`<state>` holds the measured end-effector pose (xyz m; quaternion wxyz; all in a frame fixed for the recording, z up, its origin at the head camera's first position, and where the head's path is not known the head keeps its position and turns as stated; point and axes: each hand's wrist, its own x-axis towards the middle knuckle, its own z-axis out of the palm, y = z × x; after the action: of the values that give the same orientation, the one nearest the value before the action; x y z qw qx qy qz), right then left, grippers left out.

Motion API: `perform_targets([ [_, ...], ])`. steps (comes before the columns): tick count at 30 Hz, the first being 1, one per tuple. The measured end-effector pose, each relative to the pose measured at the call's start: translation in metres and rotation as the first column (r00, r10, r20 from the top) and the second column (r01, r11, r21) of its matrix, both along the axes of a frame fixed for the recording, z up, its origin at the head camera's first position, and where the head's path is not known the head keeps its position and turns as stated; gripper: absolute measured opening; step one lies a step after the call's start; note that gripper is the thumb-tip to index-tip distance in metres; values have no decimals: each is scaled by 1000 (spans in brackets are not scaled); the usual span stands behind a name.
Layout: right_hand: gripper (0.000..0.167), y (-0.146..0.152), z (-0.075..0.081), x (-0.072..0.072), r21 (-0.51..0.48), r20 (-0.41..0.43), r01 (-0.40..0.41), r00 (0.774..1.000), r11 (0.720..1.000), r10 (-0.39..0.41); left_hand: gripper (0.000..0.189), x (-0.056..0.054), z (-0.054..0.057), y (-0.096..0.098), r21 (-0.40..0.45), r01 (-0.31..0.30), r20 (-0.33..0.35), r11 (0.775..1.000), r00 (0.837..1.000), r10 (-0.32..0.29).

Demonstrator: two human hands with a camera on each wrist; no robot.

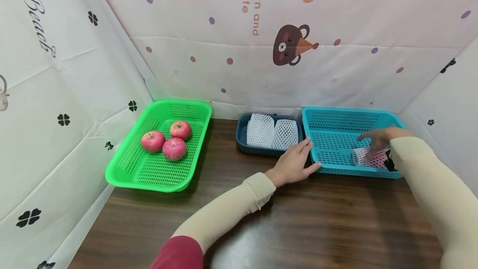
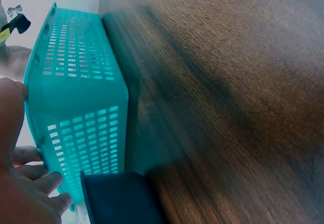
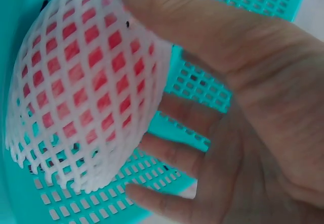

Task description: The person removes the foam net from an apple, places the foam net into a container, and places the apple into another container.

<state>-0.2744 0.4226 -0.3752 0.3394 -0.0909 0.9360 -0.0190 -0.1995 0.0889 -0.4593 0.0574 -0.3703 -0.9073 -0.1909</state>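
Observation:
A red apple in a white foam net (image 1: 369,157) lies in the front right part of the blue basket (image 1: 336,170), close to its front wall. My right hand (image 1: 381,139) reaches over it from the right; in the right wrist view its thumb (image 3: 167,6) overlaps the net's top, while the other fingers stretch out apart beside it. With fingers spread, my left hand (image 1: 293,163) rests at the basket's left front corner. In the left wrist view the left fingers (image 2: 43,181) lie along the rim.
White foam nets (image 1: 260,131) lie in a small dark blue tray (image 1: 257,150) left of the blue basket. Farther left, a green basket (image 1: 157,184) holds three bare apples (image 1: 174,149). Patterned cloth (image 1: 224,74) hangs behind the brown wooden table (image 1: 317,223) and along its sides.

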Motion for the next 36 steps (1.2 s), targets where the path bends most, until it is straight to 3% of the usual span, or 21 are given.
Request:
perform_targets([
  [4, 110, 3, 4, 8, 11, -2, 120, 993, 993, -120, 71, -1, -2, 1, 1, -5, -8, 1000, 1000, 5],
  [12, 108, -6, 15, 22, -3, 23, 212, 977, 977, -212, 71, -1, -2, 0, 11, -3, -10, 1000, 1000, 3],
  [20, 121, 12, -1, 4, 3, 32, 181, 983, 984, -180, 71, -4, -3, 1, 15, -7, -15, 1000, 1000, 7],
  [25, 128, 16, -3, -1, -16, 53, 221, 974, 975, -220, 72, -5, -2, 2, 6, -9, -11, 1000, 1000, 9],
  [36, 117, -4, 7, 22, -38, 50, 261, 965, 965, -259, 71, 0, -2, 0, -8, 6, -21, 1000, 1000, -6],
])
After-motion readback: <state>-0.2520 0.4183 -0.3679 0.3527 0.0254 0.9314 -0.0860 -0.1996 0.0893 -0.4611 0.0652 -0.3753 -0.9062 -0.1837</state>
